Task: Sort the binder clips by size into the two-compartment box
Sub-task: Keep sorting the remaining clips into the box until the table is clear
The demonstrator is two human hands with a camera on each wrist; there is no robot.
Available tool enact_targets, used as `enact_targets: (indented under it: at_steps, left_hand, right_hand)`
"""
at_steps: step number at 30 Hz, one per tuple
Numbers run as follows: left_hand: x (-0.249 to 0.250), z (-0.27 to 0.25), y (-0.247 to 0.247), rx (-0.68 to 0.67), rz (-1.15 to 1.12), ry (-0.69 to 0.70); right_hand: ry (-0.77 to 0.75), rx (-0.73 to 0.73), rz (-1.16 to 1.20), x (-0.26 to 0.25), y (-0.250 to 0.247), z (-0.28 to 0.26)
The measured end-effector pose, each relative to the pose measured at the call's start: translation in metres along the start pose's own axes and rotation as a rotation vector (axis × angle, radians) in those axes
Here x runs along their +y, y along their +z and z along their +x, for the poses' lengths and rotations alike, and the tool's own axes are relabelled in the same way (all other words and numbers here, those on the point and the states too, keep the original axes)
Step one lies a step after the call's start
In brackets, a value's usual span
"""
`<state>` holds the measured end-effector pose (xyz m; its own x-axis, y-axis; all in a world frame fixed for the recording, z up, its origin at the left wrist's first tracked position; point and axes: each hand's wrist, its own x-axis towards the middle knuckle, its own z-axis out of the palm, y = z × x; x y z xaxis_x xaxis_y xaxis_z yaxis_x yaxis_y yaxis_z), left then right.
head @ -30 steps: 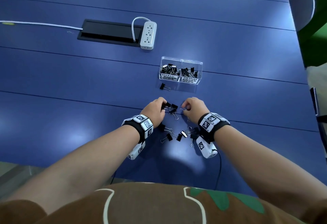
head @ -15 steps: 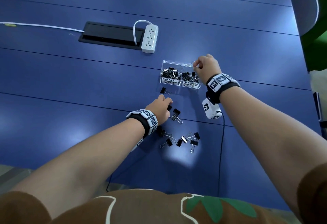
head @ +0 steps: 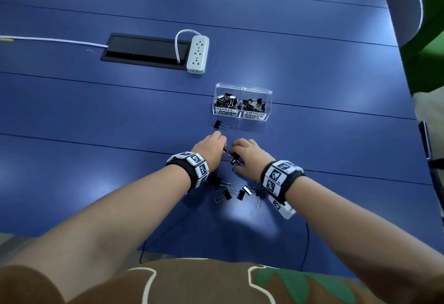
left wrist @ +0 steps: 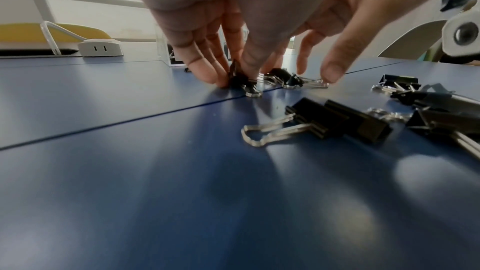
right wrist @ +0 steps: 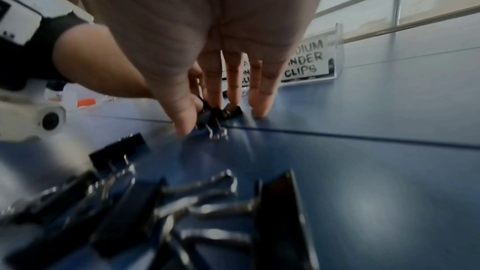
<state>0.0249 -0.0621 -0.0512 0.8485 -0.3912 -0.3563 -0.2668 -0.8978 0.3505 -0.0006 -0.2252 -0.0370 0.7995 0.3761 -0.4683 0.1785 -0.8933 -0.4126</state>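
Both hands are low on the blue table (head: 120,116), close together in the middle of the head view, just below the two-compartment box (head: 242,92). The left hand (head: 211,150) pinches a small black clip (left wrist: 240,81) between thumb and fingers, seen in the centre of the left wrist view, and the clip is still touching the table. The right hand (head: 249,155) has its thumb and fingers closed around another black clip (right wrist: 215,116), in the centre of the right wrist view, with the wire handles pointing toward the camera.

The box stands straight above the hands in the head view, its long axis running left to right. It has 2 labelled parts: the small compartment (head: 227,111) at the left, the medium compartment (head: 255,115) at the right. So each hand lies nearly under 1 compartment, and the right hand is the nearer to the medium side.

1 single clip (head: 219,125) lies between the left hand and the box. More loose clips (head: 240,193) are scattered lower in the frame, between the 2 wrists. I judge that the sizes of the held clips decide which way each hand should travel; from these views I cannot tell the sizes surely.
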Motion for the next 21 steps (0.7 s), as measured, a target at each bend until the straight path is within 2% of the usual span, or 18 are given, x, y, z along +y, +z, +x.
enact_targets:
  at_steps: [5,12,18,21]
  left_hand:
    - [0.0,-0.004,0.003,0.006,-0.005,0.003]
    - [0.004,-0.007,0.008,-0.02,0.071,-0.011]
    - [0.007,-0.011,0.012,-0.021,-0.079,-0.044]
    - [0.009,-0.007,0.012,-0.029,-0.141,-0.061]
  right_hand:
    - [0.011,0.046,0.005,0.003,0.011,-0.001]
    - [0.104,0.239,0.272,0.005,0.005,-0.009]
    - [0.262,0.415,0.459,0.019,-0.046,0.006]
    - [0.32,0.429,0.493,0.029,-0.079,0.021]
